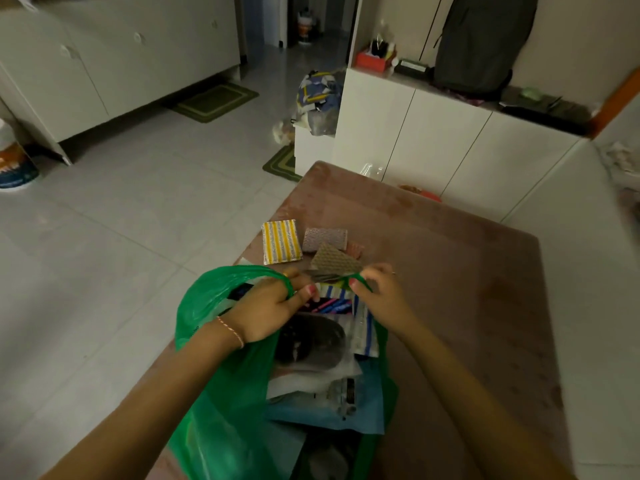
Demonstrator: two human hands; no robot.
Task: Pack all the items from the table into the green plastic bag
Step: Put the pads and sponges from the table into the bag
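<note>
The green plastic bag (214, 393) lies open on the near left part of the pink table (450, 271). My left hand (266, 310) grips its left handle and my right hand (381, 299) grips its right handle, holding the mouth apart. Inside I see a dark round item (311, 341), a blue-striped packet (363, 334), coloured pens (329, 306) and a blue sheet (325, 417). Just beyond the bag, on the table, lie a yellow-striped scrub pad (281, 241), a pink glittery pad (325, 239), a brown patterned pad (334, 263) and a reddish pad (355, 250), partly hidden.
White cabinets (433, 143) stand beyond the table's far edge, with a dark backpack (481, 43) on top. A tiled floor (138, 220) spreads to the left, with green mats (214, 102) and a patterned bag (318, 95) near the cabinets.
</note>
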